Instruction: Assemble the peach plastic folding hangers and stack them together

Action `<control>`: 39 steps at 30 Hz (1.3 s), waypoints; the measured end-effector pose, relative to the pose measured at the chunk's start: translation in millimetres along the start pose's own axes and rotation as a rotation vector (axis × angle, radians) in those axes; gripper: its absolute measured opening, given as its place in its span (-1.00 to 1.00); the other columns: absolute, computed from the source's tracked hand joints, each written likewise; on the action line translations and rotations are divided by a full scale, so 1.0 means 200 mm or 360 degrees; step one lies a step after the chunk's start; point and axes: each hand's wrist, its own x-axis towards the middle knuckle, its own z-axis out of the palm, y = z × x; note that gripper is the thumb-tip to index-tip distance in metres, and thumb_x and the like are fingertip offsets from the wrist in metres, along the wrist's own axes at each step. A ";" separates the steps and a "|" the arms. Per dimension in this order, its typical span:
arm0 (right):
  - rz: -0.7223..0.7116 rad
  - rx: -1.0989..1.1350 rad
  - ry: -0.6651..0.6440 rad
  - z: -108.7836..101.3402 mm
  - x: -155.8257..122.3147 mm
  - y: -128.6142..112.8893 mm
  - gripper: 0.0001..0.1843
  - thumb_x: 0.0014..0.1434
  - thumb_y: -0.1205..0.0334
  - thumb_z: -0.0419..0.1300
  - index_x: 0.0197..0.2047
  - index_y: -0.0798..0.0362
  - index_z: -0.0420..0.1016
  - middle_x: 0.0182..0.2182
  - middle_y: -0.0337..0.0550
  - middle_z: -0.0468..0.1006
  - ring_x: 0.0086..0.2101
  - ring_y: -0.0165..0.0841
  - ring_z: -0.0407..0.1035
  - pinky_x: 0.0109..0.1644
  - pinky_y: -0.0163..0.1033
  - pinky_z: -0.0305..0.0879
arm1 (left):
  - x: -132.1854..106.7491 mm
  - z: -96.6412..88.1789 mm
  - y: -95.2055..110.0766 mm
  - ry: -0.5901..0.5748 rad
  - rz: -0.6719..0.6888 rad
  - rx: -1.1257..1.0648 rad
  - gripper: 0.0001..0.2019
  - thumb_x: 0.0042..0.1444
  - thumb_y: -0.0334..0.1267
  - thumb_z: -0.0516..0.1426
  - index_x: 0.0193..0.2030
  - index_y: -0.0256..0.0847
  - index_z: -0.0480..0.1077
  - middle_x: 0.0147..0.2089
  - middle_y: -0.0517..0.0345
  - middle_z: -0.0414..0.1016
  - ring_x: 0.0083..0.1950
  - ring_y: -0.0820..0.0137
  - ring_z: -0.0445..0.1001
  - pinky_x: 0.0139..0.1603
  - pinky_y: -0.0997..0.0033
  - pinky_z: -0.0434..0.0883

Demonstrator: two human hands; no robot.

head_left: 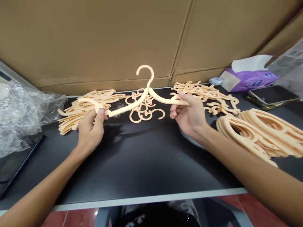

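Note:
A cream plastic clothes hanger (127,108) is held up above the black table, its hook pointing upward. My left hand (91,127) is closed around the hanger's left end, where a curved cream piece sticks out past my fingers. Pinched between the thumb and fingers of my right hand (190,115) is the tip of the right arm. Behind the hanger lies a small heap of loose cream hooks (143,118). Long cream hanger arms (68,121) are piled beyond my left hand, and short curved cream pieces (210,94) lie beyond my right.
Stacks of flat cream hanger parts (260,135) lie by my right forearm. Farther back are a phone (273,94) and a purple tissue pack (251,78). Clear plastic wrap (21,110) covers the left side. Cardboard (106,41) stands behind the black table (146,164).

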 end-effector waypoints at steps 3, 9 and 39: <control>-0.0017 -0.0030 -0.0036 0.00 0.00 0.01 -0.72 0.20 0.23 0.16 -0.54 0.06 0.42 -0.71 -0.25 0.41 -0.69 -0.47 0.24 -0.63 -0.36 0.18 | -0.01 0.00 0.02 -0.0111 0.0056 0.0064 -0.62 0.35 -0.05 -0.02 -0.18 -0.26 0.52 -0.16 0.05 0.57 -0.12 0.28 0.47 -0.02 0.31 0.33; -0.0021 -0.0109 -0.0125 -0.01 0.00 0.04 -0.74 0.17 0.17 0.22 -0.52 0.08 0.48 -0.70 -0.24 0.43 -0.69 -0.47 0.23 -0.63 -0.34 0.18 | -0.03 0.00 0.04 -0.0428 0.0311 0.0092 -0.61 0.26 -0.02 0.07 -0.05 -0.30 0.53 -0.12 -0.02 0.59 -0.14 0.22 0.47 -0.01 0.22 0.35; 0.0073 -0.0158 -0.0156 -0.01 0.00 0.06 -0.75 0.14 0.16 0.22 -0.52 0.07 0.45 -0.69 -0.23 0.42 -0.68 -0.47 0.23 -0.61 -0.34 0.16 | -0.04 0.02 0.01 -0.0372 0.0424 0.0101 -0.55 0.19 -0.03 0.23 0.14 -0.24 0.51 -0.18 0.06 0.58 -0.20 0.27 0.48 -0.09 0.27 0.40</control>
